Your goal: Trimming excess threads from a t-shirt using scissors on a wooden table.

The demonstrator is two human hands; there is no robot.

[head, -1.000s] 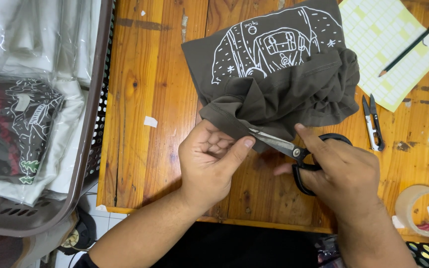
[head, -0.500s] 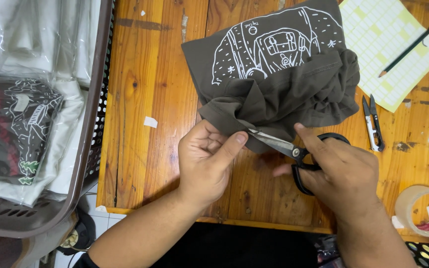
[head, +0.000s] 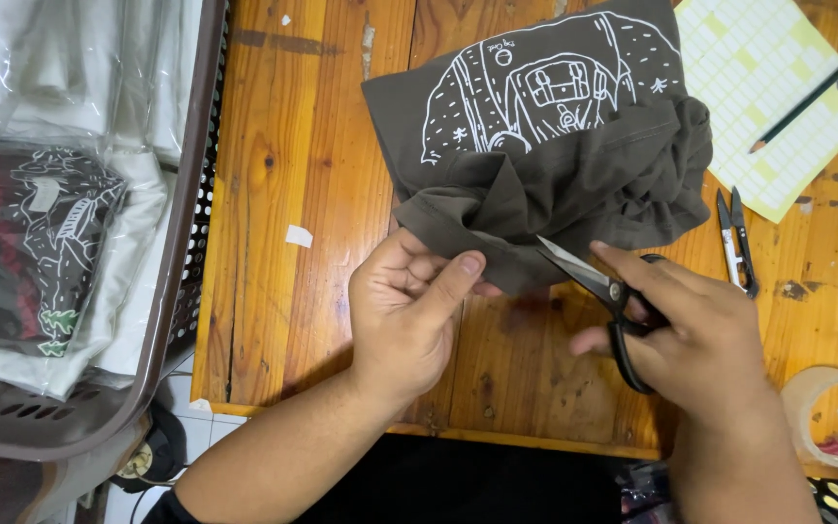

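Note:
A dark grey-brown T-shirt (head: 574, 165) with a white line drawing lies bunched on the wooden table (head: 283, 165). My left hand (head: 409, 315) pinches the shirt's hem at its near edge between thumb and fingers. My right hand (head: 691, 335) grips black-handled scissors (head: 603, 291), fingers through the loops. The blades point left toward the hem, tips just beside the cloth and slightly apart.
A brown plastic basket (head: 172, 291) at the left holds shirts bagged in clear plastic. A small thread snipper (head: 737, 238) lies right of the shirt. A yellow grid sheet (head: 758, 87) with a pencil (head: 812, 94) sits at the top right; a tape roll (head: 831, 417) at the lower right.
My right hand has drawn the scissors back to the right, so the blades sit at the hem's edge instead of across it. My left hand keeps its pinch on the hem.

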